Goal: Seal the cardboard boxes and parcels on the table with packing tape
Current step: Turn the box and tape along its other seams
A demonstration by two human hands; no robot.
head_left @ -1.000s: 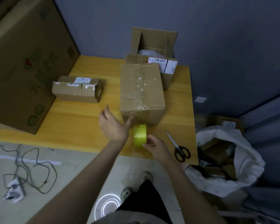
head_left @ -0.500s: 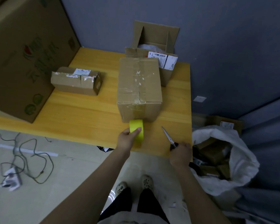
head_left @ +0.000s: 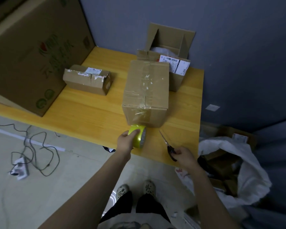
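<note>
Yellow counter (head_left: 89, 116): fingers of the left hand (head_left: 124, 142) wrap the presumably light, stiff-cored tape roll (head_left: 139, 138) at six o'clock of the box (head_left: 147, 86); right hand (head_left: 185, 157) grips scissors (head_left: 170, 149).

The left hand (head_left: 125, 142) holds the yellow tape roll (head_left: 139, 138) right in front of the middle box (head_left: 147, 90). The right hand (head_left: 185, 157) grips the scissors (head_left: 170, 148), also in front of that box.

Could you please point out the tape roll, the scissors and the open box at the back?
tape roll (head_left: 137, 140): head view, on its yellow outer band.
scissors (head_left: 171, 150): head view, on the dark handle near the pivot.
open box (head_left: 176, 82): head view, on its bare front wall.
</note>
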